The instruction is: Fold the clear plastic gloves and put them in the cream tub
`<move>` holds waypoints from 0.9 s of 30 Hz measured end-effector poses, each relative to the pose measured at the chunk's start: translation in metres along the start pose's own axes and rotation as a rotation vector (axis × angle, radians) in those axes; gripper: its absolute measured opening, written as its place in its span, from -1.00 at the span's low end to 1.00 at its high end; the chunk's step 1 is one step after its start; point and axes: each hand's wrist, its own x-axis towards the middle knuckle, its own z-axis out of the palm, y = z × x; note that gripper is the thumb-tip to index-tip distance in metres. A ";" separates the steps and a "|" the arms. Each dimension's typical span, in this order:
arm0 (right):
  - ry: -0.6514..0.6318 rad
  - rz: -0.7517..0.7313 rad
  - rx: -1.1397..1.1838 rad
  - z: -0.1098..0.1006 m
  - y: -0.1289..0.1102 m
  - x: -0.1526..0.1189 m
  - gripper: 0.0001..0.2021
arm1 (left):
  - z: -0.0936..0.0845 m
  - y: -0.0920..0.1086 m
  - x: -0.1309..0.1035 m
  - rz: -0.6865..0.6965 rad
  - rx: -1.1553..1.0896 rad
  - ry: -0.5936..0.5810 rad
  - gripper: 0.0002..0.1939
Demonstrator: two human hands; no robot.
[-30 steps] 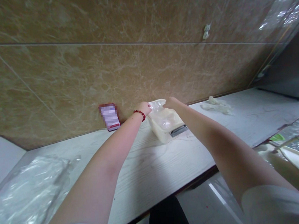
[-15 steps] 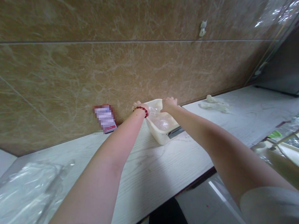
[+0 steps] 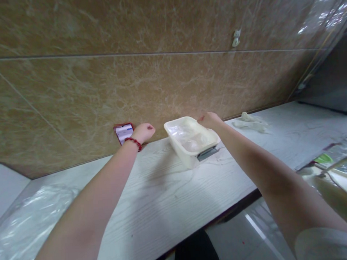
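A cream plastic box [image 3: 177, 147] with a grey latch stands on the white counter [image 3: 166, 201], and crumpled clear plastic [image 3: 188, 139] lies inside it. My left hand [image 3: 144, 132], with a red bead bracelet at the wrist, is left of the box and apart from it, its fingers curled in; nothing shows in them. At the box's right rear rim is my right hand [image 3: 208, 120], fingers bent downward; whether they grip the rim is hard to tell.
A phone [image 3: 123, 133] in a red case leans on the tiled wall behind my left hand. Clear plastic sheeting [image 3: 35, 221] covers the counter's left end. Pale gloves [image 3: 252, 123] lie to the right. A dark grey appliance [image 3: 331, 77] stands at far right.
My left hand has left the box's left rim and moved left, in front of the phone. My right hand has shifted slightly right along the rim, and more of the box shows.
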 end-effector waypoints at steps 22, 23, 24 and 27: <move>0.287 -0.541 0.644 0.061 -0.204 -0.216 -0.89 | -0.033 -0.264 -0.374 -0.256 0.011 0.277 -0.64; 0.235 -0.570 0.650 0.069 -0.217 -0.222 -0.89 | -0.033 -0.263 -0.380 -0.240 0.015 0.258 -0.64; 0.181 -0.598 0.651 0.078 -0.229 -0.228 -0.90 | -0.032 -0.262 -0.384 -0.222 0.016 0.231 -0.63; 0.040 -0.652 0.617 0.103 -0.256 -0.248 -0.91 | -0.031 -0.256 -0.392 -0.160 0.017 0.159 -0.56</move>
